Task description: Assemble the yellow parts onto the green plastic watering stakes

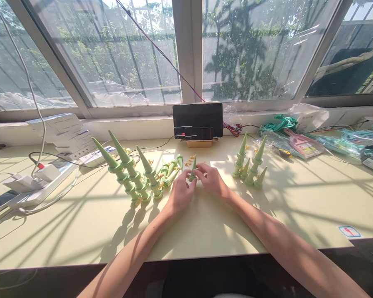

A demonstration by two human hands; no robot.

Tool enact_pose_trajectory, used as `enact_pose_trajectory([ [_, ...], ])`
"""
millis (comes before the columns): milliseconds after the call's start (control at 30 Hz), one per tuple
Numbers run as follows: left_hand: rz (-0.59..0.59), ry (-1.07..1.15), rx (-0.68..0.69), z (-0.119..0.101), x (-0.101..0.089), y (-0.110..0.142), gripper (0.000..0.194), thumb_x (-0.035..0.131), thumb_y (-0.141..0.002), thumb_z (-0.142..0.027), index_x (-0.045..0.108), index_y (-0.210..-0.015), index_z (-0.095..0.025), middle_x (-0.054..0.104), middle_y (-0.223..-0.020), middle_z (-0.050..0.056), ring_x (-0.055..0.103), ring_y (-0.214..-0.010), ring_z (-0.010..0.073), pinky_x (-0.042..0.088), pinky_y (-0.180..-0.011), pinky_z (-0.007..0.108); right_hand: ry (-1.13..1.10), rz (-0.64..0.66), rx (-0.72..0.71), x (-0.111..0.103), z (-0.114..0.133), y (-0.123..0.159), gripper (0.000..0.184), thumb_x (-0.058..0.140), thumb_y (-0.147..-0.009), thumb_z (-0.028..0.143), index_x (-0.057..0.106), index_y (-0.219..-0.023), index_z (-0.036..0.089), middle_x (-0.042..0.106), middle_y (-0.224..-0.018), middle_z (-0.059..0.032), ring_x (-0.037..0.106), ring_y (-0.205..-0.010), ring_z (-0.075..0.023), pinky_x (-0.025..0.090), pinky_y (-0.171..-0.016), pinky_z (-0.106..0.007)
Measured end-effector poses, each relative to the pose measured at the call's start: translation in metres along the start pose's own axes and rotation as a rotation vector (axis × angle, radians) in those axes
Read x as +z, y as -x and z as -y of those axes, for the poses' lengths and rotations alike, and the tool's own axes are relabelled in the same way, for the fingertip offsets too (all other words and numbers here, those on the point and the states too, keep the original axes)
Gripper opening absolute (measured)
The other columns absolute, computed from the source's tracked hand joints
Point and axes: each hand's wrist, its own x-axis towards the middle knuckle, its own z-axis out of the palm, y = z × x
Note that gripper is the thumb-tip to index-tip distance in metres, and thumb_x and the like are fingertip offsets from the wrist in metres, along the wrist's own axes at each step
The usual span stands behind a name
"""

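A small green pointed cone piece (193, 169) stands upright between my hands at the middle of the table. My left hand (184, 191) closes on its left side, and my right hand (209, 177) has its fingers on its right side. Close by on the left lie several loose green stem pieces (170, 169). Further left rise tall green bamboo-like spires (127, 169) with pointed tips and ringed joints. To the right stand more green spires (251, 165), some tall and some short. Small yellowish pieces (191, 159) lie just behind my hands.
A black tablet (197, 118) leans on a cardboard stand at the back. At left are a white power strip (43, 188) with cables and stacked white boxes (62, 134). Plastic bags (304, 142) and a tape measure (282, 153) lie at the right. A sticker (349, 231) marks the front right edge.
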Motion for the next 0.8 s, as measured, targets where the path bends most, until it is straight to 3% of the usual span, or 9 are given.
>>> enact_pose_trajectory([
  [233,-0.083,0.067,-0.093,0.003,0.001,-0.003,0.026,0.057,-0.086,-0.041,0.056,-0.101,-0.02,0.063,-0.108,0.006,0.042,-0.039,0.0038,0.037,-0.041,0.024,0.285,-0.109,0.042,-0.028,-0.029,-0.017,0.021,0.051,-0.094,0.024,0.067,-0.105,0.017,0.075,-0.093,-0.0081,0.066,-0.079,-0.0187,0.049,-0.075,-0.029],
  [433,-0.118,0.046,-0.098,0.002,0.001,-0.003,0.03,0.061,-0.084,-0.046,0.054,-0.096,-0.019,0.062,-0.106,0.005,0.041,-0.042,0.0035,0.036,-0.044,0.025,0.437,0.044,0.112,-0.029,-0.034,-0.015,0.021,0.051,-0.09,0.016,0.069,-0.1,0.019,0.072,-0.094,-0.0062,0.064,-0.079,-0.0177,0.046,-0.074,-0.027],
  [800,-0.104,0.037,-0.071,0.002,0.002,-0.002,0.033,0.063,-0.082,-0.049,0.053,-0.093,-0.02,0.063,-0.093,0.003,0.043,-0.041,0.0059,0.038,-0.043,0.025,0.526,0.138,0.134,-0.027,-0.027,-0.009,0.02,0.053,-0.089,0.024,0.07,-0.099,0.019,0.062,-0.093,-0.0079,0.057,-0.077,-0.0192,0.042,-0.071,-0.029],
])
